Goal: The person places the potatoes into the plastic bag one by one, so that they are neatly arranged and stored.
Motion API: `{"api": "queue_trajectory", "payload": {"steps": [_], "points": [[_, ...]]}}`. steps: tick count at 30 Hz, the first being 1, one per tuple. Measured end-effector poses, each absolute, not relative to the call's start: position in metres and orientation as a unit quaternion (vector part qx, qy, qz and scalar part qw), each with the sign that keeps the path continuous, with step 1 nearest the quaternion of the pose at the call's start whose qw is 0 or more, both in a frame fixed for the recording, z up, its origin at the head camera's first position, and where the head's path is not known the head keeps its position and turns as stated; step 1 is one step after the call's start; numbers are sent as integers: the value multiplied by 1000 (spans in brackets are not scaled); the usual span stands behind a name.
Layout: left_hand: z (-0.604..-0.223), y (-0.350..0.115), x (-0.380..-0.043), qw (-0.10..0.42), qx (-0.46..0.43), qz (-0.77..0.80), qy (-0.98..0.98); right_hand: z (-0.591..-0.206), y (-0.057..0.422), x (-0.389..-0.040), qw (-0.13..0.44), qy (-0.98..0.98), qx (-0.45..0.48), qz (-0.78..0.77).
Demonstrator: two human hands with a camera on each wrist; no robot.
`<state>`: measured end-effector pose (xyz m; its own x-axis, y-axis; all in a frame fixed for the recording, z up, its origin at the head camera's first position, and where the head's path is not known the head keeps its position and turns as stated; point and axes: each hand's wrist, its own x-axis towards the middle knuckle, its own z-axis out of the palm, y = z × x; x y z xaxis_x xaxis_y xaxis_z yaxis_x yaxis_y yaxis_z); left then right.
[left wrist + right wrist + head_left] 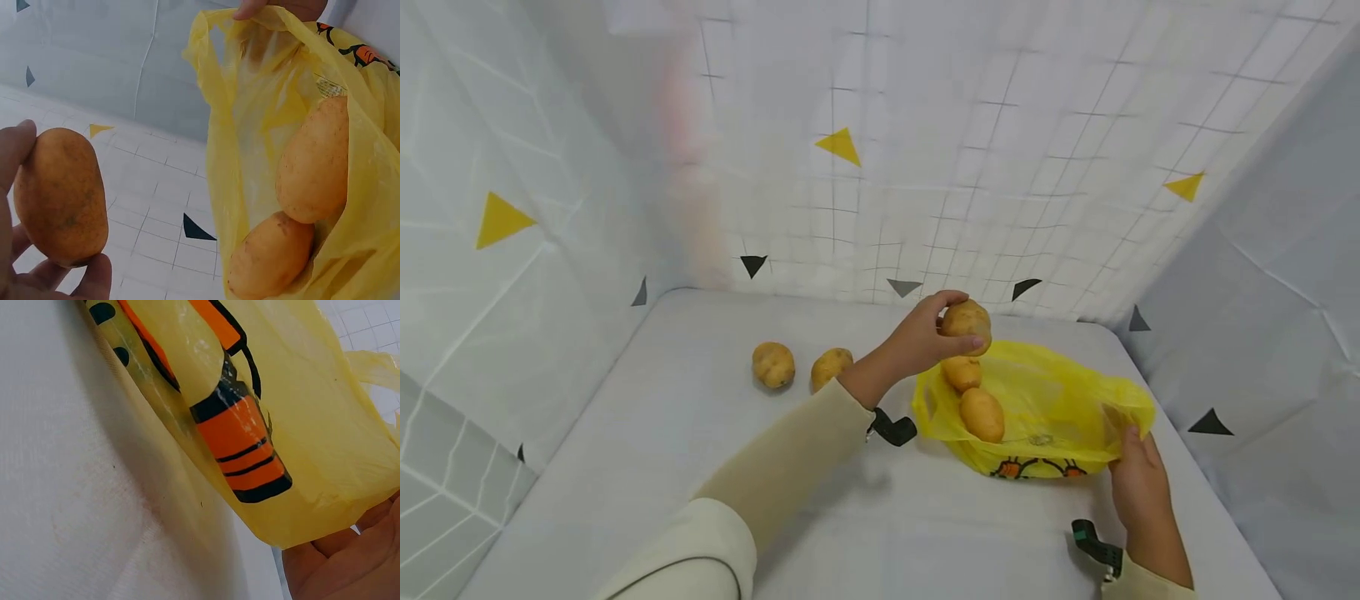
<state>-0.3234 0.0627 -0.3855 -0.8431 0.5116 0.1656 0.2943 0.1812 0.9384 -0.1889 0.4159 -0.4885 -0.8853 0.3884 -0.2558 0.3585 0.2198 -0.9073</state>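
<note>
My left hand point(913, 337) grips a potato point(967, 325) between thumb and fingers, above the left end of a yellow plastic bag point(1052, 379). In the left wrist view that potato point(61, 197) is apart from the bag. Its mouth gapes, and inside lie two potatoes, one nearer point(982, 415) and one farther point(961, 372). At the bag's right end my right hand point(1138, 479) holds the rim, thumb on the near side; some of its fingers are hidden by the plastic. Orange and black printing point(244, 450) marks the bag's outside.
Two more potatoes lie on the white table point(685, 467), one at the left point(773, 365) and one partly behind my left forearm point(831, 367). White sheeted walls point(910, 192) with yellow and dark triangles enclose the table's back and sides.
</note>
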Motion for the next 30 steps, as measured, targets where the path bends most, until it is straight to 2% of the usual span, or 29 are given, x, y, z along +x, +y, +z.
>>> {"api": "queue_trajectory", "payload": {"steps": [7, 30], "points": [[-389, 85, -324, 107, 273, 585, 756, -490, 417, -189, 18, -776, -249, 579], [-419, 151, -342, 99, 260, 499, 821, -489, 416, -187, 17, -792, -214, 571]]}}
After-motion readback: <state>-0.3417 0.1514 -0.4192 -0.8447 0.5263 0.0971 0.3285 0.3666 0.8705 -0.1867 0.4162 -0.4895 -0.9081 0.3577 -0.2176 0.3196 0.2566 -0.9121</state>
